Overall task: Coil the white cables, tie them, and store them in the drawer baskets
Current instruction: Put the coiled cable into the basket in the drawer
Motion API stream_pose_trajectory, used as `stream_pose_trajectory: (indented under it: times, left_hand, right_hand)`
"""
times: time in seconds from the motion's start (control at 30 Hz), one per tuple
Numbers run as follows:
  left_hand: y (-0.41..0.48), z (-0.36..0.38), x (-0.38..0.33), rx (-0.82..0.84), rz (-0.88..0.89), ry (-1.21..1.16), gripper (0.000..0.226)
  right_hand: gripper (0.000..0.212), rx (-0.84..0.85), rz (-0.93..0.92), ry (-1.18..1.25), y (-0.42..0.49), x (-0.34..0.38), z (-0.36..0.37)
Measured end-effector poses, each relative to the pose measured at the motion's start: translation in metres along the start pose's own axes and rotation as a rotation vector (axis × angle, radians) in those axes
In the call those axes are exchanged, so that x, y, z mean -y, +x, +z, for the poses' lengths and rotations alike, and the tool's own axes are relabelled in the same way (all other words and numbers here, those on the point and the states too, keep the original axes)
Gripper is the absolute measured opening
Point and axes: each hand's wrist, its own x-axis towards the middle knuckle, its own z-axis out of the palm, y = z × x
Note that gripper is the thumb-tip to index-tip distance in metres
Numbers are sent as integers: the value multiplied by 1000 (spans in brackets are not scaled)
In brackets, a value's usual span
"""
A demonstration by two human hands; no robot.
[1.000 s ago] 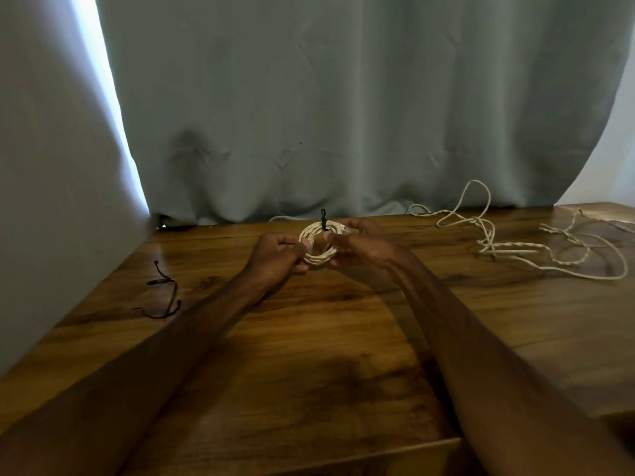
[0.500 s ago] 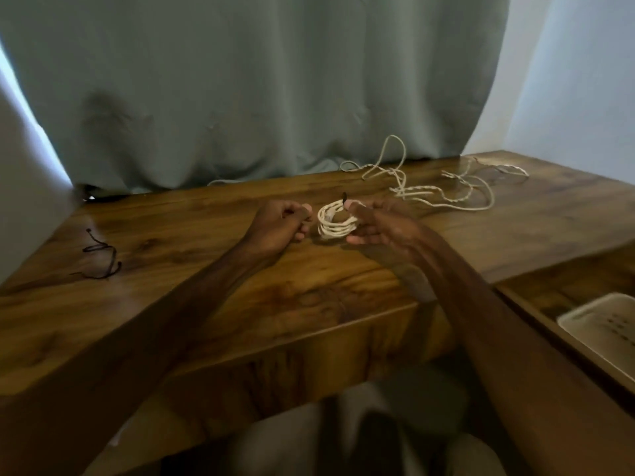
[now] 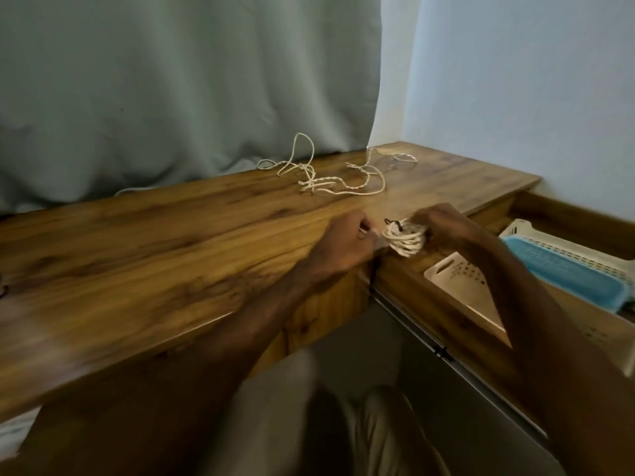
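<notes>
**Carrying the tied coil over to the drawer**

Change vs. a second ago: the view swings right. The coil (image 3: 404,238) goes from mid-table to the front edge of the table (image 3: 171,242), centre-right of the frame, just beside the open drawer (image 3: 417,290).

Black tie (image 3: 395,224) sits on top of the coil, so coiling and tying look done for this one.

Right hand (image 3: 445,225) is curled round the coil's right side and carries it. Left hand (image 3: 345,240) is curled at the coil's left edge. Motion blur, so can't tell if it pinches or just touches. Hands are close together with the coil between them.

Drawer is now in view at right, with the cream basket (image 3: 462,281) nearest and the blue basket (image 3: 567,271) behind it. Coil isn't over a basket yet. Next move is probably the drop into the cream basket.

Loose cable (image 3: 338,183) lies uncoiled at upper centre, so one more round remains.
</notes>
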Motion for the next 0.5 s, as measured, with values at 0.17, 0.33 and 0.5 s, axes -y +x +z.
stream_pose_trajectory:
  times: [0.17,0.33,0.5]
  left_hand:
    - [3,34,-13,140,184,168,21]
    - [8,43,-7,156,189,212,23]
    - [7,46,5,146,244,233,22]
  right_hand:
    - [22,87,134,-168,-26,-40,-47]
    - [20,88,255,-311,-30,-73,-60]
    - [14,139,331,-329,-19,-94,-46]
